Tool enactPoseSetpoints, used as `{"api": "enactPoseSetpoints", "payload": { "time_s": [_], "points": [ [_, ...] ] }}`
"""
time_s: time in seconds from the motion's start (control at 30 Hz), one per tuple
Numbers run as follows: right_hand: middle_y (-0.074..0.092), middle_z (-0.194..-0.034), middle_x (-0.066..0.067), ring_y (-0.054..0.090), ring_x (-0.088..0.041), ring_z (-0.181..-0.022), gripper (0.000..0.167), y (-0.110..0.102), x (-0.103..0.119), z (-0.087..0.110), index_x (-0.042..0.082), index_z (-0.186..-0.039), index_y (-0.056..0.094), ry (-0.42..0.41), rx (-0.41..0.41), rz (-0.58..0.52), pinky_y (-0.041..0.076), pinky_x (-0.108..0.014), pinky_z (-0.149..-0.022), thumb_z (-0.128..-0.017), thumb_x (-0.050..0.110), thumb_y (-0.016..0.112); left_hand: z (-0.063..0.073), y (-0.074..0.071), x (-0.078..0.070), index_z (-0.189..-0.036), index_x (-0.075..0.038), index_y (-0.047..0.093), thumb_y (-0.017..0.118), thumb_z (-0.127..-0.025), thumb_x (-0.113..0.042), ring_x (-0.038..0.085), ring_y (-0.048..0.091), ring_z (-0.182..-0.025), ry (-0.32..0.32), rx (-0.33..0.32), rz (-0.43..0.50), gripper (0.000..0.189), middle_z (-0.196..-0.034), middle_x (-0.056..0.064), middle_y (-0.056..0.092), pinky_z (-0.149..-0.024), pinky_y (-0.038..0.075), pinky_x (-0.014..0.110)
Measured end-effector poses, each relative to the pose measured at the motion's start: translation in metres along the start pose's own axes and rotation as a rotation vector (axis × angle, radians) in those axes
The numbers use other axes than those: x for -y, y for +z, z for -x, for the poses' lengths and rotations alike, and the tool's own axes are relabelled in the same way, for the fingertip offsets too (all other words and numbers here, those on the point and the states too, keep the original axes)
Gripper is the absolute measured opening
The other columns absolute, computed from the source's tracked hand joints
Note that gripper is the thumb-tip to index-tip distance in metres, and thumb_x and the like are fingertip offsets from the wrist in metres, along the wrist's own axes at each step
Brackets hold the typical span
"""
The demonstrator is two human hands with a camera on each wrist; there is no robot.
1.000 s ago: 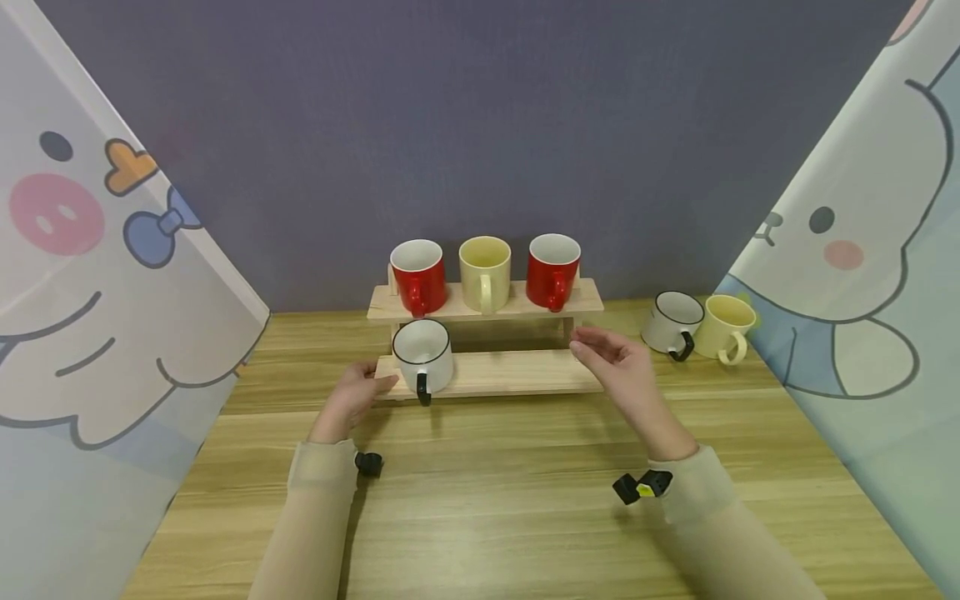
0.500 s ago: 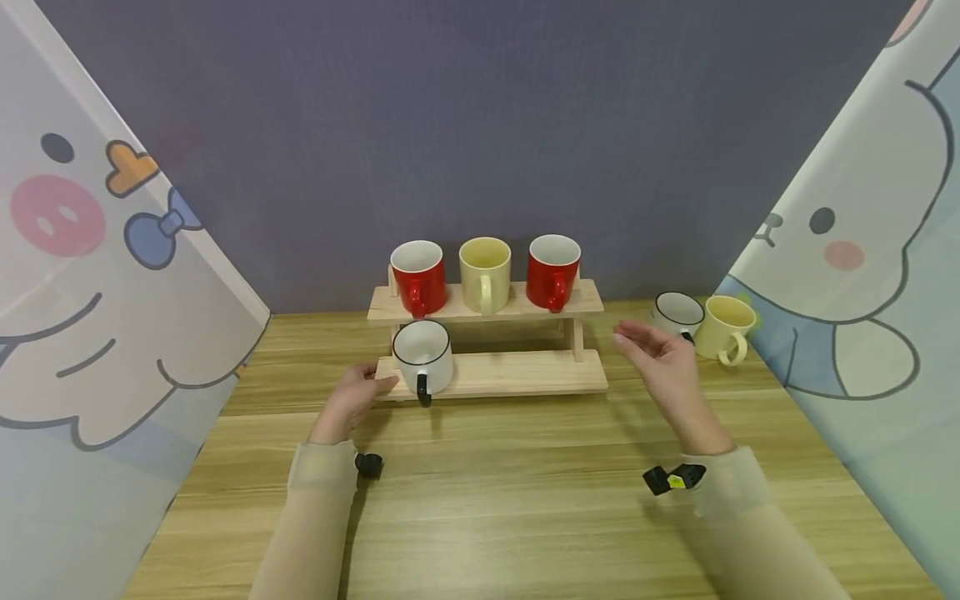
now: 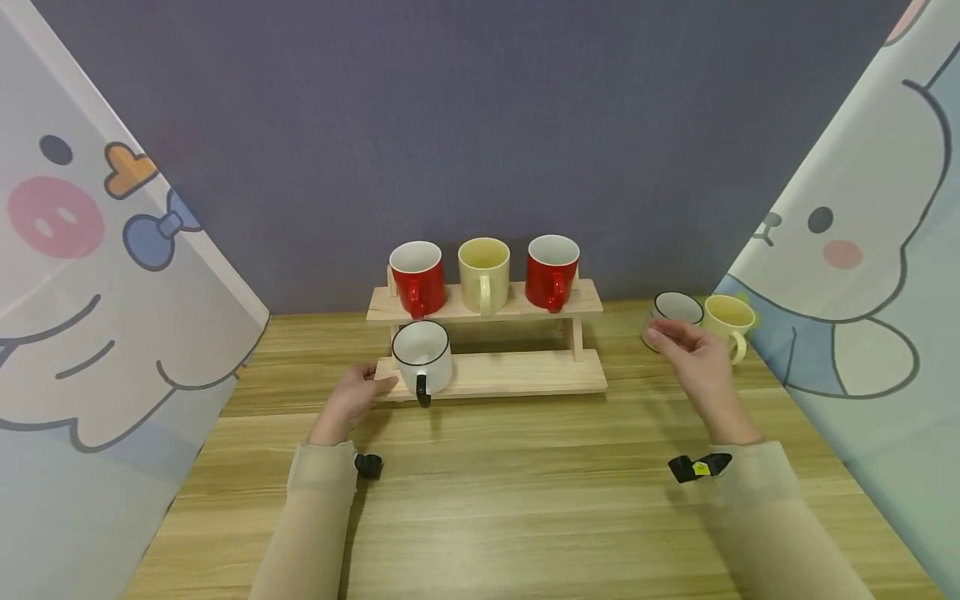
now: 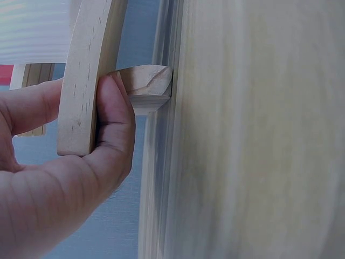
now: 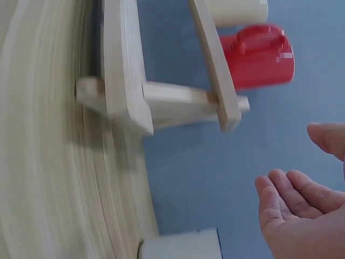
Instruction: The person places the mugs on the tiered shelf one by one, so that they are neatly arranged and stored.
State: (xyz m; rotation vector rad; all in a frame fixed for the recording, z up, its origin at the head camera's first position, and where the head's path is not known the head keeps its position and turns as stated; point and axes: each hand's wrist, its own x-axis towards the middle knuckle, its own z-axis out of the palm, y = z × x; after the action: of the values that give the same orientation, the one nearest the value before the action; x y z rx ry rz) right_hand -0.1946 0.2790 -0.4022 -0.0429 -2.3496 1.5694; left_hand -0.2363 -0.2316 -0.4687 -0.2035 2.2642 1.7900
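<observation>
My left hand (image 3: pixel 350 402) grips the left end of the lower board (image 3: pixel 517 373) of a two-tier wooden rack. In the left wrist view its digits (image 4: pixel 116 129) wrap both faces of that board (image 4: pixel 86 81). A white mug with a black rim and handle (image 3: pixel 425 367) sits beside it on the lower board. My right hand (image 3: pixel 703 367), fingers loosely bent and holding nothing, is in front of a second white mug (image 3: pixel 678 305) and overlaps part of it. The right wrist view shows a gap between thumb and fingers, with a white mug (image 5: pixel 180 247) below.
On the rack's upper board stand a red mug (image 3: pixel 422 283), a yellow mug (image 3: pixel 480 279) and another red mug (image 3: pixel 550 279), handles toward me. One more yellow mug (image 3: pixel 727 315) is on the wooden table (image 3: pixel 480 508) at the right. A dark panel (image 3: pixel 480 142) rises behind.
My right hand has moved rightward from the rack's right end to the white mug on the table. My left hand and the rack have stayed in place.
</observation>
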Motion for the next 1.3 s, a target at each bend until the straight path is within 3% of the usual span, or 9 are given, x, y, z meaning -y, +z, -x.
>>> {"api": "enactPoseSetpoints", "payload": {
  "time_s": [0.23, 0.43, 0.67, 0.87, 0.97, 1.13, 1.3],
  "points": [
    [0.067, -0.101, 0.018, 0.062, 0.001, -0.093, 0.051, -0.019, -0.015, -0.010, -0.008, -0.130, 0.064, 0.032, -0.071, 0.022, 0.047, -0.012, -0.074, -0.098, 0.031, 0.071, 0.000, -0.001, 0.001, -0.143, 0.018, 0.035, 0.063, -0.103, -0.015, 0.028, 0.053, -0.109, -0.019, 0.017, -0.002, 0.059, -0.124, 0.021, 0.053, -0.097, 0.045, 0.045],
    [0.065, -0.099, 0.020, 0.060, 0.001, -0.094, 0.055, -0.032, -0.026, -0.017, -0.007, -0.131, 0.063, 0.092, -0.110, 0.057, 0.045, -0.013, -0.074, -0.097, 0.036, 0.071, 0.002, -0.002, 0.000, -0.148, 0.016, 0.030, 0.063, -0.103, -0.017, 0.032, 0.048, -0.118, -0.038, 0.020, -0.002, 0.065, -0.132, 0.023, 0.048, -0.102, 0.041, 0.048],
    [0.062, -0.104, 0.017, 0.055, -0.002, -0.102, 0.065, -0.043, -0.036, -0.022, -0.003, -0.138, 0.060, 0.171, -0.117, 0.088, 0.042, -0.013, -0.079, -0.097, 0.046, 0.069, 0.002, -0.002, -0.001, -0.150, 0.015, 0.029, 0.063, -0.104, -0.019, 0.033, 0.048, -0.120, -0.043, 0.028, -0.001, 0.067, -0.135, 0.023, 0.047, -0.103, 0.040, 0.049],
    [0.061, -0.100, 0.018, 0.053, -0.006, -0.100, 0.064, -0.045, -0.047, -0.026, -0.002, -0.135, 0.062, 0.215, -0.118, 0.129, 0.043, -0.019, -0.077, -0.097, 0.049, 0.067, 0.001, -0.002, -0.001, -0.149, 0.014, 0.031, 0.064, -0.103, -0.020, 0.031, 0.050, -0.117, -0.048, 0.022, 0.000, 0.065, -0.132, 0.021, 0.050, -0.100, 0.043, 0.047],
    [0.063, -0.106, 0.009, 0.052, -0.007, -0.100, 0.065, -0.044, -0.052, -0.029, -0.002, -0.134, 0.063, 0.237, -0.112, 0.160, 0.043, -0.023, -0.078, -0.097, 0.051, 0.065, 0.001, -0.002, -0.001, -0.148, 0.015, 0.032, 0.064, -0.103, -0.017, 0.030, 0.051, -0.113, -0.038, 0.022, 0.013, 0.064, -0.129, 0.022, 0.051, -0.098, 0.044, 0.047],
    [0.060, -0.128, -0.017, 0.053, -0.015, -0.103, 0.073, -0.042, -0.060, -0.033, -0.005, -0.136, 0.061, 0.264, -0.064, 0.232, 0.043, -0.030, -0.080, -0.098, 0.057, 0.058, 0.000, 0.000, -0.001, -0.145, 0.020, 0.031, 0.062, -0.103, -0.011, 0.028, 0.053, -0.108, -0.020, 0.007, 0.034, 0.061, -0.125, 0.022, 0.051, -0.098, 0.045, 0.045],
    [0.060, -0.125, -0.026, 0.053, -0.022, -0.101, 0.071, -0.042, -0.069, -0.036, -0.010, -0.129, 0.063, 0.239, -0.008, 0.237, 0.043, -0.032, -0.078, -0.100, 0.055, 0.057, 0.000, 0.001, -0.001, -0.143, 0.019, 0.034, 0.062, -0.103, -0.011, 0.024, 0.055, -0.102, -0.015, 0.005, 0.039, 0.057, -0.121, 0.020, 0.053, -0.094, 0.047, 0.043]
  ]
}}
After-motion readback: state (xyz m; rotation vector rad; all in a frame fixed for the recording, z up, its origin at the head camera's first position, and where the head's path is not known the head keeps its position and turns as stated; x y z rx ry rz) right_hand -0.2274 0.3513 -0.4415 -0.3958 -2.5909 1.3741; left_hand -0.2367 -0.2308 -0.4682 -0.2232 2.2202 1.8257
